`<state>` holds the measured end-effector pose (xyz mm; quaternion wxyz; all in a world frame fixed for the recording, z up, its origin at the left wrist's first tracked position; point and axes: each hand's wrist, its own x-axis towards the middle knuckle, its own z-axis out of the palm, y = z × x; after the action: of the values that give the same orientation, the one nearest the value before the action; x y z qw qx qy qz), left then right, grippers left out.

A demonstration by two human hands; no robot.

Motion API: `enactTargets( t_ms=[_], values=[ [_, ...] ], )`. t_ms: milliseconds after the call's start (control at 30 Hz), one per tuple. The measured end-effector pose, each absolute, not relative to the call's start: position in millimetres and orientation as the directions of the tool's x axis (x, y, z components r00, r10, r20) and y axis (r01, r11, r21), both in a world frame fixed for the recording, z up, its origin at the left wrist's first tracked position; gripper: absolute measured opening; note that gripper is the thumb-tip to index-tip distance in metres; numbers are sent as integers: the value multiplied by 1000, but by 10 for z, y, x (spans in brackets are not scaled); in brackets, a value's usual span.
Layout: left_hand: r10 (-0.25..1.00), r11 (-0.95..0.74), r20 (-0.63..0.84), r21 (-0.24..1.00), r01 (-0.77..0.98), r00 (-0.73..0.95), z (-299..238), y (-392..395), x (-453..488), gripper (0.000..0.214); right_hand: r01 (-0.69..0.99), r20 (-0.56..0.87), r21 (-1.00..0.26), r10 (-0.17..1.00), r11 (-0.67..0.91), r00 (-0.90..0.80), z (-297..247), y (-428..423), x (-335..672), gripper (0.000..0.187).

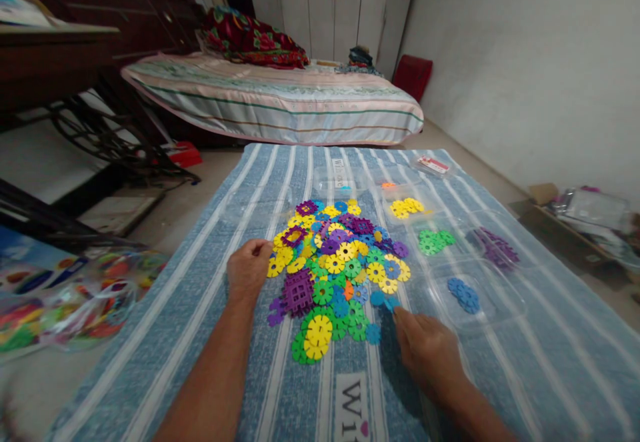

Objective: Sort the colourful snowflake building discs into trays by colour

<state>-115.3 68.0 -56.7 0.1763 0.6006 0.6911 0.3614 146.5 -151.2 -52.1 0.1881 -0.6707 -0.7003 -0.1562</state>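
Observation:
A heap of plastic snowflake discs [346, 251] in yellow, green, blue and purple is spread over the cloth in front of me. At its left edge, my left hand [249, 267] rests with curled fingers beside a yellow disc [275, 267]; whatever the fingertips hold is hidden. My right hand [431, 345] pinches a blue snowflake disc [392, 303] at the heap's lower right edge. Purple square lattice pieces [299, 293] lie among the discs. Two yellow discs [319, 337] overlap green ones at the near end.
Clear plastic trays [493, 319] on the right hold sorted blue discs [464, 296], green discs [435, 242], yellow discs [407, 208] and purple pieces [497, 249]. A small clear box [433, 166] sits at the far right corner. Beyond the striped cloth [200, 335] stands a bed [280, 105].

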Motion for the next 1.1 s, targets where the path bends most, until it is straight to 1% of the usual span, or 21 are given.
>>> enactTargets(
  t_ms=[100,200,300,400,533,600,667,733,800,833,900,967,1033,1100],
  values=[
    [958,25,186,708,705,-220,-565,675,-1153,26,983,469,-176,882,54,36,-491,-1517,1478,28],
    [960,14,184,717,696,-209,-565,670,-1152,28,949,405,-314,909,38,97,-446,-1530,1481,27],
    [959,-7,202,720,694,-200,-571,662,-1162,29,919,349,-394,929,28,121,-394,-1521,1481,24],
    [959,-8,201,723,691,-199,-578,650,-1182,28,903,312,-426,946,53,92,-342,-1458,1475,25],
    [964,-6,185,728,686,-188,-582,638,-1206,26,902,284,-412,959,127,-5,-208,-1221,1464,29],
    [967,3,172,731,683,-188,-584,634,-1214,26,916,270,-375,962,145,-42,-82,-994,1467,30],
    [969,10,161,733,680,-187,-586,632,-1218,26,944,266,-292,961,157,-77,83,-668,1481,29],
    [970,13,155,738,675,-189,-588,630,-1222,26,975,277,-172,957,138,-87,274,-258,1502,27],
    [970,12,154,742,671,-189,-588,627,-1224,26,996,314,-64,949,59,-36,474,173,1520,28],
    [970,11,156,741,671,-188,-588,624,-1224,26,999,344,-34,939,1,11,569,366,1524,29],
    [969,5,162,738,675,-185,-587,619,-1224,26,996,403,-32,911,-86,92,732,647,1516,30],
    [969,1,166,735,678,-182,-586,614,-1219,26,991,426,-49,895,-122,131,832,735,1494,34],
    [970,5,163,734,679,-183,-584,612,-1209,26,993,389,-58,914,-104,118,855,622,1467,34],
    [969,17,155,733,680,-192,-583,615,-1193,26,996,288,-56,954,-70,83,809,354,1441,33]
  ],
)
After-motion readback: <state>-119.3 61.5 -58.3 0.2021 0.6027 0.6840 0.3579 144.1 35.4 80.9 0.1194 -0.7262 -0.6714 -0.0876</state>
